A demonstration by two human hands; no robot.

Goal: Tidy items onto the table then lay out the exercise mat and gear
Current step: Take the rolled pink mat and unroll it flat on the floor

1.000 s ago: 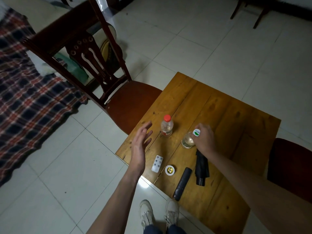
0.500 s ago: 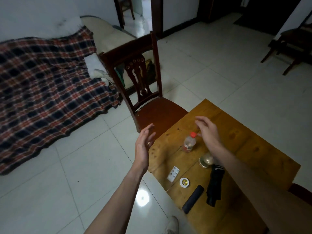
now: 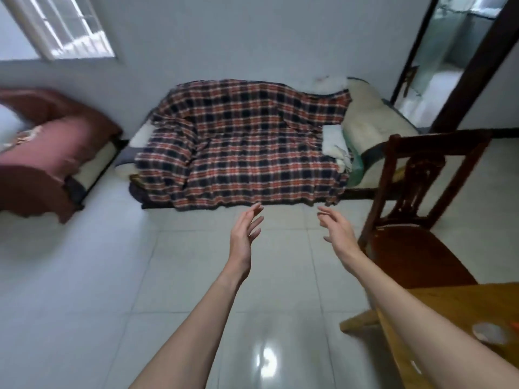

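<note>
Reaching over white floor, left hand (image 3: 243,234) and right hand (image 3: 338,231) wide, empty, wooden table (image 3: 460,299) corner right.

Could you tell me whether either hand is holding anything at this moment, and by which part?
Nothing is held: the left hand and right hand are both open over the floor.

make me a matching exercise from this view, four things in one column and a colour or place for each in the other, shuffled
Things:
1. blanket
2. chair
3. table
4. window

Descriptions:
A. top left corner of the view
B. red and dark plaid, draped over the sofa
C. light wood, at the bottom right edge
D. dark wood with a carved back, right of the right hand

Pairs: 1-B, 2-D, 3-C, 4-A
</note>
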